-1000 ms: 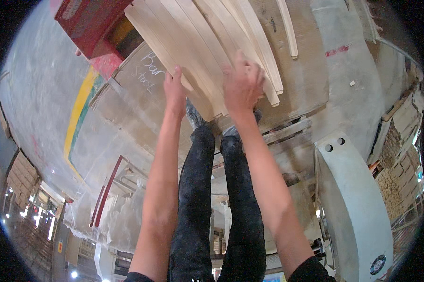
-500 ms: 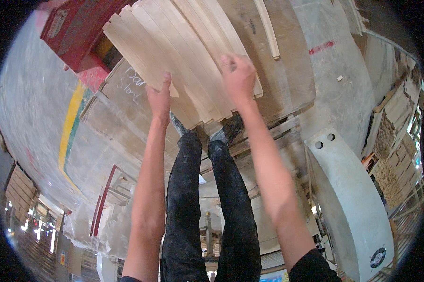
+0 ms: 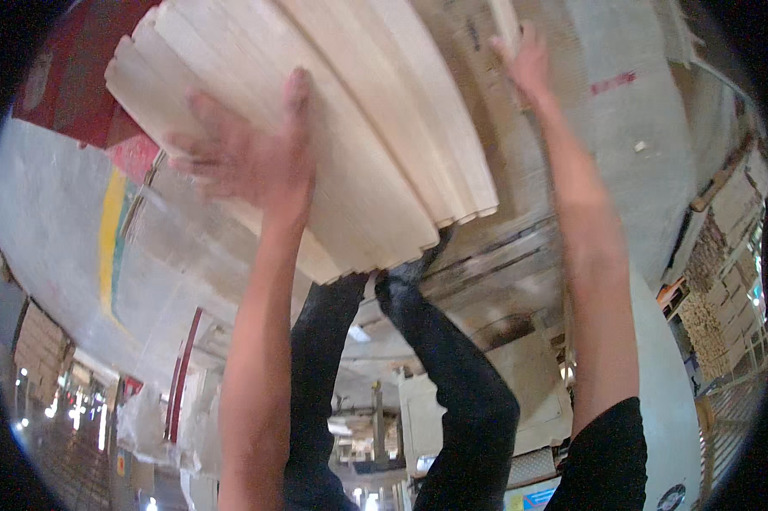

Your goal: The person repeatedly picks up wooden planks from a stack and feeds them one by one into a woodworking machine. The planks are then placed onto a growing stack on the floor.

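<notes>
A broad stack of pale wooden slats [image 3: 375,187] lies side by side in front of my legs, their near ends uneven. My left hand [image 3: 265,162] is over the left part of the stack, fingers spread and blurred by motion; whether the palm presses on the wood I cannot tell. Beyond the stack's right side, my right hand [image 3: 533,68] closes around a single narrow wooden strip [image 3: 505,24]. The strip's far end runs out of the picture at the top.
A dark red box-like object [image 3: 69,94] stands at the far left. The floor bears a yellow line [image 3: 110,230] and a red mark [image 3: 614,83]. To my right is a pale curved machine panel [image 3: 663,409]; clear plastic wrapping [image 3: 141,417] hangs at lower left.
My right hand has left the stack and reached far right to the lone strip. My left hand has spread over the slats. The stack appears nearer and larger, and my right knee is bent outward.
</notes>
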A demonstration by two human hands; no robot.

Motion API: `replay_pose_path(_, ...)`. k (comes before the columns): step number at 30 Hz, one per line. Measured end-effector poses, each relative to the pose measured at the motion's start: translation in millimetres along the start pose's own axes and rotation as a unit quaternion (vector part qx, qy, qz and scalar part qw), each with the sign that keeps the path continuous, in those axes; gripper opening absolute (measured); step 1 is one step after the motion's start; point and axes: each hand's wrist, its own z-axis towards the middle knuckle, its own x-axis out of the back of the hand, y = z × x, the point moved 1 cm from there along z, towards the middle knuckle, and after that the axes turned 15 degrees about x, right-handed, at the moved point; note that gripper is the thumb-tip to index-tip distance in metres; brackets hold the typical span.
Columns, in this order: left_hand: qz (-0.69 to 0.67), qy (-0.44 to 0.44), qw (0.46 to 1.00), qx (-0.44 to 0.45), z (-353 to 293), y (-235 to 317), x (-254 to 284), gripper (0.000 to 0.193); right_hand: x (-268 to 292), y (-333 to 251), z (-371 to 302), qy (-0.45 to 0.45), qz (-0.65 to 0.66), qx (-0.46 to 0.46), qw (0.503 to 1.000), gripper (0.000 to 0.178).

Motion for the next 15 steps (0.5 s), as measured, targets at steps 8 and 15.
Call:
replay_pose_path(8, 0.035, 0.006, 0.999, -0.008, 1, -9, 0, 0.116, 85, -70, -27, 0.075, 0.316, -0.086, 0.942, 0.042)
replay_pose_path(15, 0.031, -0.015, 0.999, 0.002, -1, -9, 7, 0.114, 178, -205, -91, -0.023, 0.239, -0.014, 0.971, 0.045)
